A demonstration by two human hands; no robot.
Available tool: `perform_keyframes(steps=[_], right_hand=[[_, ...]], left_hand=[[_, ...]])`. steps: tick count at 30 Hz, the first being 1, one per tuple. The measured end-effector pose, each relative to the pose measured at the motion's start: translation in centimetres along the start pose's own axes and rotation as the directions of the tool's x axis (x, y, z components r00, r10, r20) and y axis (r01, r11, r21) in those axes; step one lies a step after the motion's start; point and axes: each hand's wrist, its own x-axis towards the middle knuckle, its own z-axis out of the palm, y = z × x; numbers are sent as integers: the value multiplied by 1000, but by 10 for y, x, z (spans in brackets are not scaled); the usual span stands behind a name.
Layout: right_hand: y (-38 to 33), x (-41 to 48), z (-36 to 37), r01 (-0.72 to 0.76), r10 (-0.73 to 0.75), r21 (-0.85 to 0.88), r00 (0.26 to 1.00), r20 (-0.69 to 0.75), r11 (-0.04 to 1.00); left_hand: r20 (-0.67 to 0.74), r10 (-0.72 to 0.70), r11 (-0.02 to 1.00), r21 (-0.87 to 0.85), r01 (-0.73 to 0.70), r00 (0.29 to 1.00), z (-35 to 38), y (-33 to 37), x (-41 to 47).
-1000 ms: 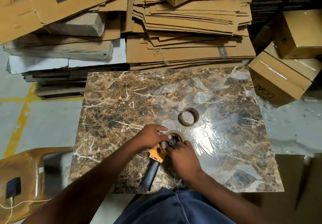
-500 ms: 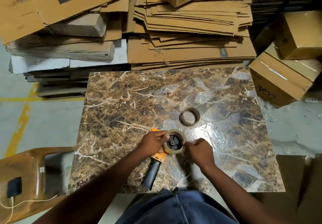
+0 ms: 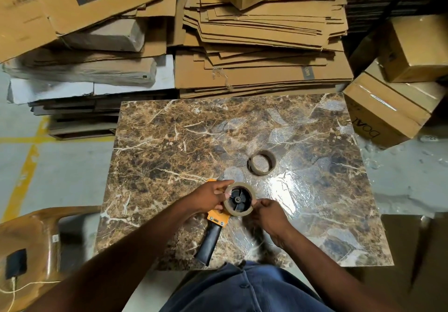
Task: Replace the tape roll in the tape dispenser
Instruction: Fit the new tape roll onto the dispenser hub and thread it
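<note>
Marble worktop (image 3: 155,156) first, then the orange tape dispenser (image 3: 218,217) lying on it, held down by the left hand (image 3: 209,196), grip closed on its frame. A second ago both hands hid the hub; now the tape roll (image 3: 239,199) sits on it, so it looks seated. Right hand (image 3: 268,216) just right of it seems to pinch the tape end. The empty core (image 3: 261,162) lies beyond.

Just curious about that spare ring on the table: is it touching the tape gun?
Apart. The head view shows the empty ring lying alone, with bare marble table between it and the tape gun in the hands.
</note>
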Motion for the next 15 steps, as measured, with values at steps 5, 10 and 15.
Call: perform_keyframes(steps=[5, 10, 15], right_hand=[[-6, -9, 4, 26, -26, 38, 1000, 6, 999], [-12, -10, 2, 66, -68, -35, 996, -54, 997], [-8, -3, -1, 50, -69, -174, 992, -102, 984]], left_hand=[[-37, -15, 997, 75, 18, 999, 1, -4, 2], [-176, 98, 875, 485, -1, 979, -5, 14, -4], [-187, 388, 407, 913, 14, 902, 4, 13, -8]])
